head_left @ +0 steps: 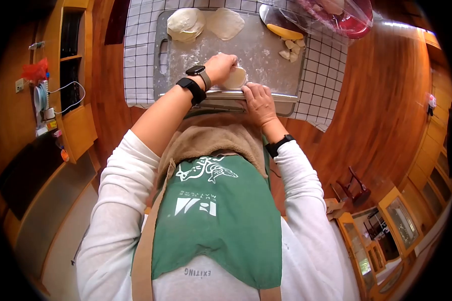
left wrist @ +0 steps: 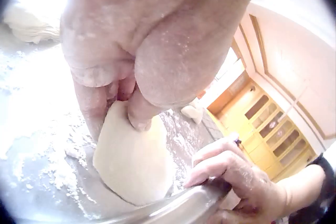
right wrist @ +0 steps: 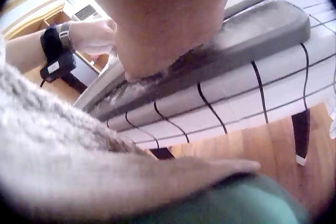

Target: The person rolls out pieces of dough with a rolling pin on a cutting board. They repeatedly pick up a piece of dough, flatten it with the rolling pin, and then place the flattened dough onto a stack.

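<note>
A floured metal tray (head_left: 256,40) lies on a checked cloth (head_left: 140,60). My left hand (head_left: 220,65) pinches a small pale dough piece (head_left: 236,78) near the tray's front edge. In the left wrist view the thumb and fingers (left wrist: 137,116) press into the top of the dough piece (left wrist: 134,161), which rests on the floury tray. My right hand (head_left: 257,100) grips the tray's near rim (left wrist: 178,205) with its fingers curled over it (left wrist: 220,169). The right wrist view shows that hand (right wrist: 157,50) on the grey tray edge (right wrist: 252,29).
Two flat rolled dough rounds (head_left: 186,22) (head_left: 226,22) lie at the tray's far side. Several small cut dough lumps (head_left: 291,50) and a yellow-handled tool (head_left: 285,32) sit at its right. A red bowl under plastic (head_left: 349,15) stands beyond. Wooden floor surrounds the table.
</note>
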`<state>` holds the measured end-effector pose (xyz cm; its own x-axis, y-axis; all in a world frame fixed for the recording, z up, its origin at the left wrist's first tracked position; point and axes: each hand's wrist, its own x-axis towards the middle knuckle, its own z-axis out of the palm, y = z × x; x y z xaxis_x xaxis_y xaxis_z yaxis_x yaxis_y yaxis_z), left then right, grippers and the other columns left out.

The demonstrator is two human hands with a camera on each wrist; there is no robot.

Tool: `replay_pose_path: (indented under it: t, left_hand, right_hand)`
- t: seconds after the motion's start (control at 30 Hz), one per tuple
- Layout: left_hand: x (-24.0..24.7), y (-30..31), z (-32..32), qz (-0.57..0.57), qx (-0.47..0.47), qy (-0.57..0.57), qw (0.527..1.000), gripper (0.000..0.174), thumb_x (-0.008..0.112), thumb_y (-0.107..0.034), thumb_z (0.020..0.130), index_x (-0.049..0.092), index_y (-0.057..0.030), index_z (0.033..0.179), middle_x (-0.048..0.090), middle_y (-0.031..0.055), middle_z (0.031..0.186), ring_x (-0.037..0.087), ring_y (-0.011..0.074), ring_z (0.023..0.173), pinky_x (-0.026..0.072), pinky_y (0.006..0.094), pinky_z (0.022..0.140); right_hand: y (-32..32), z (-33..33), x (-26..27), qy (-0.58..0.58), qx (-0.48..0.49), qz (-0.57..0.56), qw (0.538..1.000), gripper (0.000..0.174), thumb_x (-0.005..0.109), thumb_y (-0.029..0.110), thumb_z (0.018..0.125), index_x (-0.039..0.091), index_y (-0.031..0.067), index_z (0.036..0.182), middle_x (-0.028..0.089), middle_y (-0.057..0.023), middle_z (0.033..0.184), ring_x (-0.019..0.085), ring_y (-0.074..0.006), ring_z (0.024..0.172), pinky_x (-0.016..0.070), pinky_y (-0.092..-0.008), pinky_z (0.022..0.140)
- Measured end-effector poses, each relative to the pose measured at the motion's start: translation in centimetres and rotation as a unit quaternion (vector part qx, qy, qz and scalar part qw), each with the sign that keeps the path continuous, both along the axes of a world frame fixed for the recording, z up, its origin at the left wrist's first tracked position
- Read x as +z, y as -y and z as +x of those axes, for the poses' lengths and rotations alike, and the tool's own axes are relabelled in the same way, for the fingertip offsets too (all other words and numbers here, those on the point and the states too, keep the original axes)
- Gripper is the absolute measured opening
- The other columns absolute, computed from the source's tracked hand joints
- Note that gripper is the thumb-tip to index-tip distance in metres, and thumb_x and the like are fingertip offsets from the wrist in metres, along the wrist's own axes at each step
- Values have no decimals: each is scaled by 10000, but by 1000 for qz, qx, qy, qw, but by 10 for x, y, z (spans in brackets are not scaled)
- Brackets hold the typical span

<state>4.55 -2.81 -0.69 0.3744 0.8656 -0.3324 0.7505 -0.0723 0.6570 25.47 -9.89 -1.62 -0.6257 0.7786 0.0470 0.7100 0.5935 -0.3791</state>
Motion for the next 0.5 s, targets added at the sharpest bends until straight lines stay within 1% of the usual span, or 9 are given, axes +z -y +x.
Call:
replay_pose_path:
  t: [0.07,0.1,0.2,0.27,0.33,0.37,0.4,0.47,0.5]
  left_hand:
    - [-2,1,-3,-12,44,20,999,152,593,-95,791,621,-8,913,653,190,870,612,380,848,490,426,746]
    - [-1,2,-6,-18,40,31,999,148,594,-88,791,619,-3,909,652,194,867,611,383,849,489,424,744]
    - [6,0,-4,-19,36,38,998,138,612,-82,777,621,0,888,649,202,870,608,389,860,488,425,743]
    - [12,-3,-1,3,-10,-37,999,122,622,-78,761,622,-9,861,646,198,863,606,389,862,486,432,741]
    - [10,-5,2,4,-12,-54,998,109,621,-68,746,625,-18,843,642,195,853,603,388,867,484,440,746]
    - [9,-6,2,1,-8,-53,999,112,619,-64,739,623,-19,842,639,197,850,601,390,865,484,443,748]
    - [9,-6,2,-3,-3,-53,999,115,618,-59,733,622,-20,840,636,198,846,599,391,863,483,446,751]
    - [5,-4,-1,15,-18,-55,998,123,612,-67,731,628,-26,845,637,191,859,599,387,871,484,446,759]
    - [5,-4,-1,13,-13,-53,998,117,608,-75,733,626,-27,838,637,187,862,599,383,873,483,446,760]
  right_hand:
    - [-12,2,5,-8,51,38,998,435,689,278,734,536,105,1103,556,-54,1082,539,-206,1014,399,-347,896]
    - [-17,3,6,-17,56,17,998,403,692,258,763,539,80,1091,557,-82,1117,544,-237,1024,415,-361,872]
    - [-38,1,1,-22,63,24,997,383,676,292,786,541,78,1073,553,-85,1107,547,-238,1005,416,-363,860]
    - [-54,-9,6,-16,67,-10,998,352,633,312,835,530,94,1092,554,-82,1081,539,-249,1002,406,-376,860]
    - [-64,-27,7,-24,-91,6,996,342,532,364,889,507,103,1108,504,-88,1091,486,-236,1045,367,-393,899]
    - [-68,-36,9,-13,-161,-2,987,382,500,331,898,478,115,1213,484,-84,1159,446,-242,1107,340,-414,925]
    - [-60,-37,4,-13,-162,-6,987,382,500,331,898,478,115,1213,484,-84,1159,446,-242,1107,340,-414,925]
    - [-36,-35,-12,37,-192,85,977,509,520,329,880,423,126,1336,473,-60,1212,428,-235,1138,328,-418,942]
    - [-23,-31,-9,66,-177,57,980,617,526,323,864,347,128,1421,453,-44,1257,406,-226,1167,309,-432,964]
